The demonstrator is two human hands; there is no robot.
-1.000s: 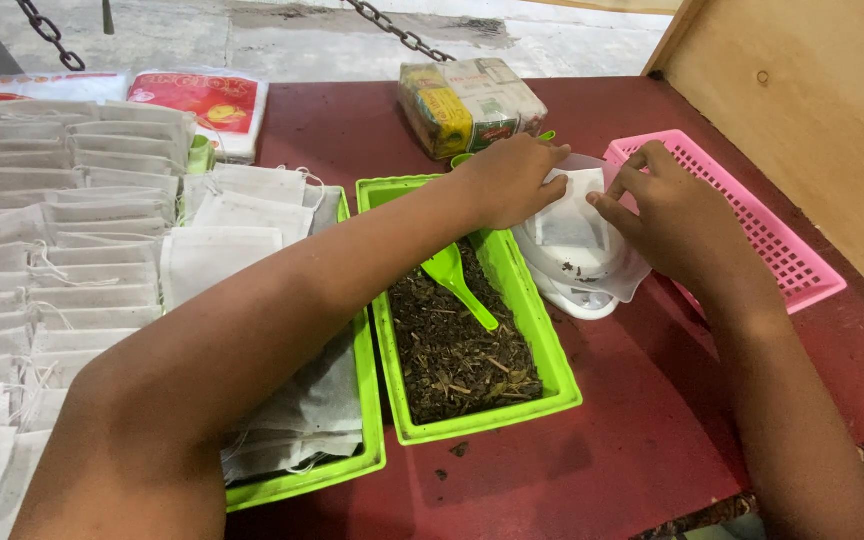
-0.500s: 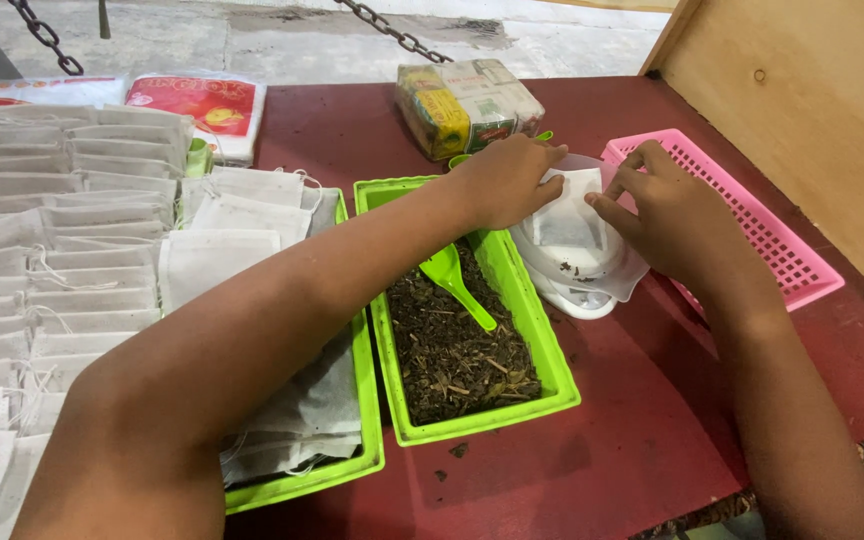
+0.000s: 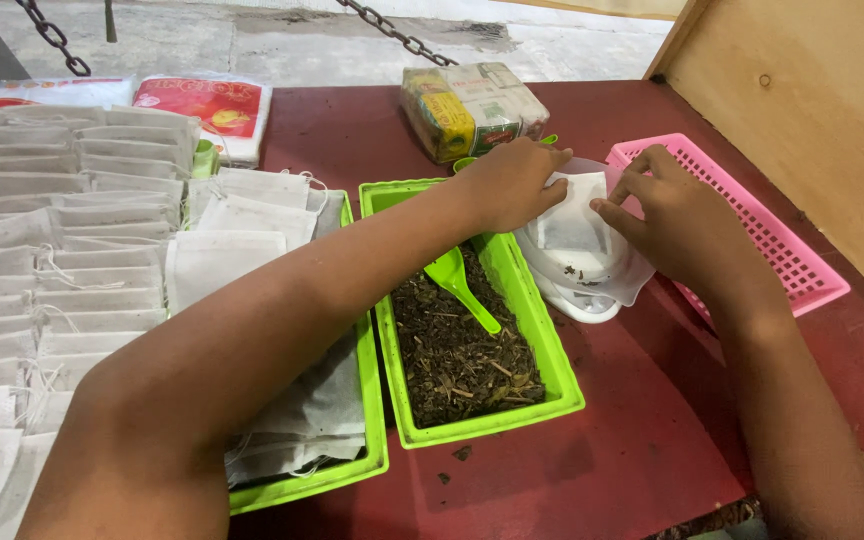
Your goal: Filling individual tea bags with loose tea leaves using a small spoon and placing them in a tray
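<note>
Over the white bowl (image 3: 580,285), right of centre on the dark red tabletop (image 3: 592,470), both hands meet on one small white filter bag (image 3: 572,212). Left hand (image 3: 512,183) closed on the bag's upper left edge, fingers pinching it. Right hand (image 3: 674,222) pinches the bag's right edge between thumb and fingers. Bag held roughly flat above the bowl, which sits on a clear plastic sheet. Just left of the bowl: green tray (image 3: 550,345) holding dark dried leaves, with a green scoop (image 3: 460,285) lying in it. Second green tray (image 3: 372,400) beside it, holding empty white bags. Pink basket (image 3: 782,245) behind the right hand. Rows of flat white bags (image 3: 62,250) cover the far left. Wrapped yellow packet (image 3: 472,105) near the back edge.
</note>
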